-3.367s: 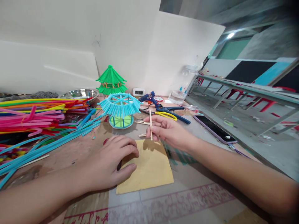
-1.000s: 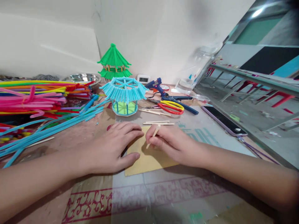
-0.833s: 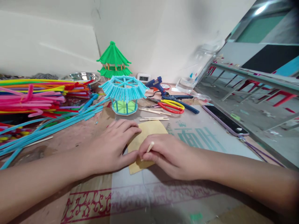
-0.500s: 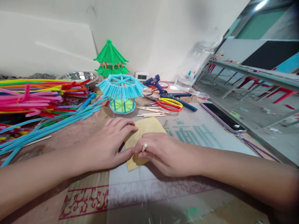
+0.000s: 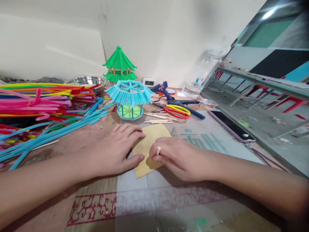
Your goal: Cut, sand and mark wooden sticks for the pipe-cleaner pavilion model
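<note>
A yellow sheet of sandpaper [image 5: 148, 141] lies flat on the table in front of me. My left hand [image 5: 119, 149] presses on its left edge, fingers spread over it. My right hand [image 5: 177, 156] grips a short wooden stick [image 5: 158, 150] and holds its lower end down on the sheet; only the stick's rounded top shows between the fingers. Beyond the sheet stands a blue pavilion model [image 5: 129, 98] made of pipe cleaners, with several loose wooden sticks [image 5: 158, 121] beside it.
A pile of coloured pipe cleaners [image 5: 41, 103] fills the left side. A green pavilion model [image 5: 119, 68], a metal bowl [image 5: 85, 80], a glue gun [image 5: 162, 89], red and yellow scissors [image 5: 177, 111] and a phone [image 5: 231, 125] lie farther back and right.
My right hand brought the stick from the air down onto the sheet, dragged it toward me, then shifted slightly right. The left hand stayed pressed on the sheet.
</note>
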A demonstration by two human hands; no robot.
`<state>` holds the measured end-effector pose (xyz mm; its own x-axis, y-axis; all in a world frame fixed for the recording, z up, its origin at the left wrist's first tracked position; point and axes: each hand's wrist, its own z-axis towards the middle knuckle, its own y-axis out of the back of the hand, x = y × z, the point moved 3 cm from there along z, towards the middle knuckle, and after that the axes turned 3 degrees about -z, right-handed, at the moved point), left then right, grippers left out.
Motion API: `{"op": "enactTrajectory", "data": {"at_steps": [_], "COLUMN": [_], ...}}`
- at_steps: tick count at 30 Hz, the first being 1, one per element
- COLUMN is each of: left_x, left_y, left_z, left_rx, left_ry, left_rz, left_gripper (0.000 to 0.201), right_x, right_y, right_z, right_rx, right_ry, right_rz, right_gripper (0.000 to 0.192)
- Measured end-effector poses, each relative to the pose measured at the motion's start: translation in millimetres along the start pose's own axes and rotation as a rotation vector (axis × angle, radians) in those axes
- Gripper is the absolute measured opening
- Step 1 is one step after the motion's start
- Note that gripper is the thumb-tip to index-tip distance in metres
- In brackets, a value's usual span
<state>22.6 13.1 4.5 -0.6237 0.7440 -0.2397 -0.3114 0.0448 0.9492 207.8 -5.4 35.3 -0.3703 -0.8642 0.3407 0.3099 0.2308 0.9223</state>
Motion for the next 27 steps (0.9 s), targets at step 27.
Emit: {"op": "enactTrajectory", "data": {"at_steps": [27], "left_x": [1.8], "left_y": [-3.4], "left_z": [-0.3], "left_rx": [-0.001], "left_ry": [-0.003], "left_rz": [0.002], "left_gripper": [0.049], "right_x": [-9.2], "right_y": [0.5], "right_z": [-2.6], "right_rx": [-0.045], "right_ry": [0.004], "right_rz": [0.078], "right_gripper": [0.020]}}
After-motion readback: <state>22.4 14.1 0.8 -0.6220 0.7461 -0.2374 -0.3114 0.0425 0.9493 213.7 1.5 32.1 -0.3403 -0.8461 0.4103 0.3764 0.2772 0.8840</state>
